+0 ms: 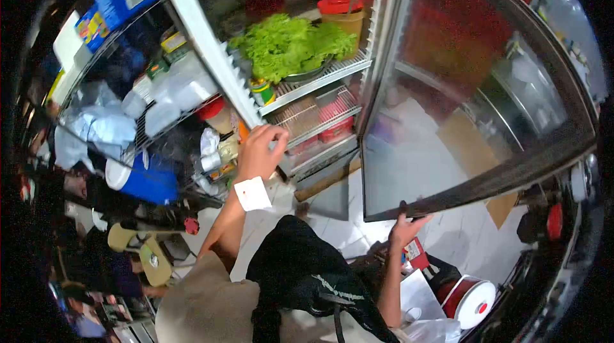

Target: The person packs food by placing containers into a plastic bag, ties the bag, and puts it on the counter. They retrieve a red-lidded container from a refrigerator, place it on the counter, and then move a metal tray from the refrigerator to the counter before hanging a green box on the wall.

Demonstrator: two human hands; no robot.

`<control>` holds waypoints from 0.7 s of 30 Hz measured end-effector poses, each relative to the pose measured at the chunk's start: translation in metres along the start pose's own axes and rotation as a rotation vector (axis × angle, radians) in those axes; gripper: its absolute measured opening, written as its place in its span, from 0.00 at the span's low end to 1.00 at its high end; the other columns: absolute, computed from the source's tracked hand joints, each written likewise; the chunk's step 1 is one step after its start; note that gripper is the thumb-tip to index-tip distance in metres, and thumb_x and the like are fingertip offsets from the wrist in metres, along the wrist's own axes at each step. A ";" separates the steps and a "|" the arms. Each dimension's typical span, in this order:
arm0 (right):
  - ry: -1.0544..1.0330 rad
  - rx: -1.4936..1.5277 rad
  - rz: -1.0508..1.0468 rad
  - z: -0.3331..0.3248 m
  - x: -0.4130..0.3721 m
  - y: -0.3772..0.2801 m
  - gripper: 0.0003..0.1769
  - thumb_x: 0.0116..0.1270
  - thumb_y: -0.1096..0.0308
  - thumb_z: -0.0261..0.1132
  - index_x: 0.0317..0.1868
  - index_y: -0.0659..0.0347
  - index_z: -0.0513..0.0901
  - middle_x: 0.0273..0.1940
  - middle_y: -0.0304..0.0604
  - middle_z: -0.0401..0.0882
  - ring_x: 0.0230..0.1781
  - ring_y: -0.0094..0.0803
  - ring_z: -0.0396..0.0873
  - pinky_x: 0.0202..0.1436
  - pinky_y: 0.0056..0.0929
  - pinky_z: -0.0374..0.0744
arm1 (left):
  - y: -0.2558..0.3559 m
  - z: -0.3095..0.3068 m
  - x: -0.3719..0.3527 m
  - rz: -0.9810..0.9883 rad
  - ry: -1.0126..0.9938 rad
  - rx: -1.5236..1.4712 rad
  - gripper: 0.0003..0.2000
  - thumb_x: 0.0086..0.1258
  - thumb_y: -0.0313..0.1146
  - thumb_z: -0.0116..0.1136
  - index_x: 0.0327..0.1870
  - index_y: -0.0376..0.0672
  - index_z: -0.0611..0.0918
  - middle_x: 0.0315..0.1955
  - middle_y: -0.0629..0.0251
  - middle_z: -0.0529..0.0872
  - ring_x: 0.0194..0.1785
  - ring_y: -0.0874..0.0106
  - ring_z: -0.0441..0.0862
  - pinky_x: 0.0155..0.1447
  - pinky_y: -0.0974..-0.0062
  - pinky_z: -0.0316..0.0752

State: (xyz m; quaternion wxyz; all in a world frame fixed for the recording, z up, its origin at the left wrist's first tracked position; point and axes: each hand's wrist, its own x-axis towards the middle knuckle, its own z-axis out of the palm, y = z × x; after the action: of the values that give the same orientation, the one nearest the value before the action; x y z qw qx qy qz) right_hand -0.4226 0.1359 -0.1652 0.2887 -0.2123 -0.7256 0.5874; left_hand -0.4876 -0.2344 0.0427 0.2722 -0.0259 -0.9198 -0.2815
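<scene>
A glass-door fridge (pixel 240 81) stands in front of me with its door swung out to the right. My left hand (pixel 261 148) is by the left side of the opening, near the lower shelves. Its fingers are loosely bent and apart, with nothing in them. A white square patch (pixel 253 194) sits on that wrist. With my right hand (pixel 404 228) I grip the lower corner of the glass door (pixel 416 180). Inside, leafy green lettuce (pixel 288 46) lies in a metal bowl (pixel 306 76) on a wire shelf, next to a tub with a red lid (pixel 341 4).
Left of the fridge, a wire rack (pixel 163 135) holds plastic containers, bags and a blue-and-white bucket (pixel 144 177). At lower right are a red-and-white round container (pixel 470 304) and a white box (pixel 422 298). A yellowish chair (pixel 155 263) stands at lower left on the tiled floor.
</scene>
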 end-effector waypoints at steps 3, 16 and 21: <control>0.103 -0.048 -0.091 -0.003 0.013 0.016 0.57 0.68 0.69 0.77 0.83 0.73 0.44 0.80 0.62 0.57 0.77 0.46 0.63 0.81 0.40 0.59 | -0.026 0.026 0.033 0.018 -0.022 -0.077 0.05 0.71 0.31 0.66 0.40 0.39 0.88 0.37 0.58 0.90 0.40 0.60 0.88 0.46 0.65 0.81; 0.353 -0.125 -0.894 0.253 0.094 -0.101 0.33 0.66 0.75 0.67 0.70 0.61 0.65 0.73 0.64 0.62 0.76 0.56 0.64 0.78 0.60 0.62 | -0.080 0.126 0.193 0.112 -0.190 -0.366 0.15 0.68 0.31 0.71 0.54 0.41 0.85 0.51 0.55 0.86 0.52 0.58 0.86 0.53 0.67 0.82; -0.217 0.155 -0.415 0.378 0.202 -0.153 0.34 0.76 0.61 0.65 0.75 0.67 0.66 0.74 0.59 0.68 0.75 0.51 0.67 0.80 0.43 0.62 | -0.069 0.137 0.243 0.126 -0.144 -0.298 0.19 0.68 0.32 0.71 0.57 0.39 0.83 0.57 0.53 0.84 0.61 0.52 0.81 0.66 0.60 0.75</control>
State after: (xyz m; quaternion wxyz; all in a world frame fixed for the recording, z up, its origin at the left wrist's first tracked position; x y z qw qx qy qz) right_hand -0.8207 -0.0423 -0.0360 0.3390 0.0283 -0.7331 0.5889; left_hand -0.7750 -0.2453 0.0377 0.2157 -0.1435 -0.8816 -0.3946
